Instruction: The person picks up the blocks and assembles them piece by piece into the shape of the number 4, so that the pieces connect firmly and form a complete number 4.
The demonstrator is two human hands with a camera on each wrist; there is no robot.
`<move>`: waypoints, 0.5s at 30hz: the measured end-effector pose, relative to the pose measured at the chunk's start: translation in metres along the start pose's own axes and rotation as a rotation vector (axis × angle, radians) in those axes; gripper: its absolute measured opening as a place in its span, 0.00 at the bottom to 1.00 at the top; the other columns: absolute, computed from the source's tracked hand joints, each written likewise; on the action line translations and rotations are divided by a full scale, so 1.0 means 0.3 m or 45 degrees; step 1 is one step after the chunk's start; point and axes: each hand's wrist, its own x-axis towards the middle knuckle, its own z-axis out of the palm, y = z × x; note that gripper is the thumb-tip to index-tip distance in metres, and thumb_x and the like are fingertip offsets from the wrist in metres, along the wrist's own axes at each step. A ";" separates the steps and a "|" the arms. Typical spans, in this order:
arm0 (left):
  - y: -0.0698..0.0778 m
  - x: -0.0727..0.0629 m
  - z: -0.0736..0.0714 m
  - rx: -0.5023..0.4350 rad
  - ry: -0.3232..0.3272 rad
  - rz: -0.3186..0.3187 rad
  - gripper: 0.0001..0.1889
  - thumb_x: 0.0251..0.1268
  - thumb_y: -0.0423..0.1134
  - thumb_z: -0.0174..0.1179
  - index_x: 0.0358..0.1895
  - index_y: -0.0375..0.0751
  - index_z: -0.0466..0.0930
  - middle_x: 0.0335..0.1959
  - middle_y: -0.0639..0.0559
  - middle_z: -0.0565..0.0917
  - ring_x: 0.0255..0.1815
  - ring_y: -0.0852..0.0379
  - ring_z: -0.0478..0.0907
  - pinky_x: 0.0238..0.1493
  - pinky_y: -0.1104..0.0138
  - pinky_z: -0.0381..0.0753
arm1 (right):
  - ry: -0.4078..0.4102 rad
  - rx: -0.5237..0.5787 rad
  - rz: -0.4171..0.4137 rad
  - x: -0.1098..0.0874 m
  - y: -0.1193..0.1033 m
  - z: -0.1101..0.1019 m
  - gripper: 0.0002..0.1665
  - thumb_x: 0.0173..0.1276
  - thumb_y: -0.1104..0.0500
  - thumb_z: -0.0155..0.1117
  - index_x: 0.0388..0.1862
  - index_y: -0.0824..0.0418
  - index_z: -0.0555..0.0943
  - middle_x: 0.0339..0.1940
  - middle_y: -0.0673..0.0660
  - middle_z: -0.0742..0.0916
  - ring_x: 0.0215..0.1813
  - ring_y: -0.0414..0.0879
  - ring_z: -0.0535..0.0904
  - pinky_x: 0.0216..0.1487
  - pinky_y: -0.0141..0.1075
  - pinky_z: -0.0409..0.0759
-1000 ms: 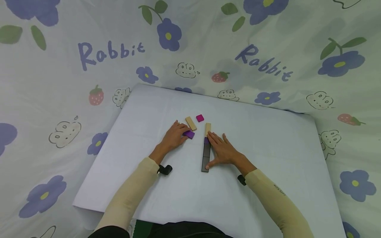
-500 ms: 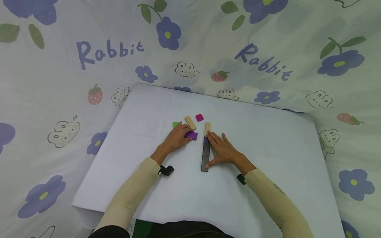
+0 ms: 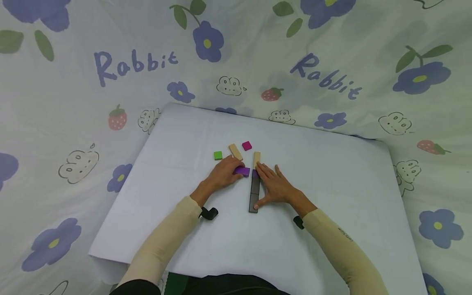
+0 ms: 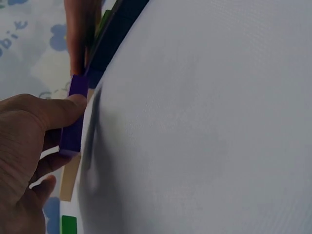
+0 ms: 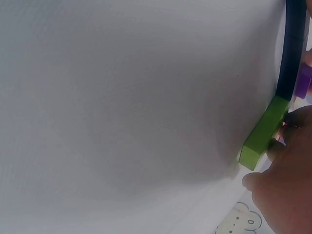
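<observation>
My left hand (image 3: 222, 173) pinches a purple wooden block (image 4: 73, 124) between thumb and fingers, just left of a straight row of blocks. That row has a tan block (image 3: 257, 157) at its far end, a purple bit beside the right fingertips and dark grey blocks (image 3: 254, 190) at the near end. Along its right side rests my right hand (image 3: 276, 186), fingers extended and thumb spread onto the nearest dark block. In the right wrist view a green block (image 5: 265, 131) meets the dark blocks at an angle near the fingers; the hand hides it in the head view.
Beyond the left hand lie a small green block (image 3: 218, 155), a loose tan block (image 3: 236, 152) and a magenta block (image 3: 247, 146). All are on a white-covered table (image 3: 332, 176). A printed curtain (image 3: 236, 49) hangs behind its far edge.
The left hand has slid to the right with the purple block, bringing it close to the row. This uncovers the small green block. The right hand has stayed in place.
</observation>
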 end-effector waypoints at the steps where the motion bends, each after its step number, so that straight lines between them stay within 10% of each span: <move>1: 0.002 0.001 0.004 -0.001 -0.001 -0.001 0.19 0.66 0.40 0.70 0.57 0.37 0.82 0.58 0.44 0.83 0.67 0.47 0.73 0.77 0.57 0.55 | 0.000 0.002 0.000 0.000 0.000 -0.001 0.91 0.35 0.14 0.70 0.84 0.62 0.41 0.85 0.57 0.45 0.84 0.53 0.41 0.77 0.62 0.36; 15: 0.028 0.000 0.018 0.022 -0.001 -0.003 0.20 0.66 0.41 0.70 0.57 0.38 0.82 0.61 0.42 0.81 0.70 0.45 0.70 0.78 0.56 0.52 | -0.006 0.014 0.005 0.001 0.000 0.003 0.91 0.35 0.14 0.69 0.84 0.61 0.40 0.85 0.57 0.45 0.84 0.53 0.41 0.77 0.61 0.35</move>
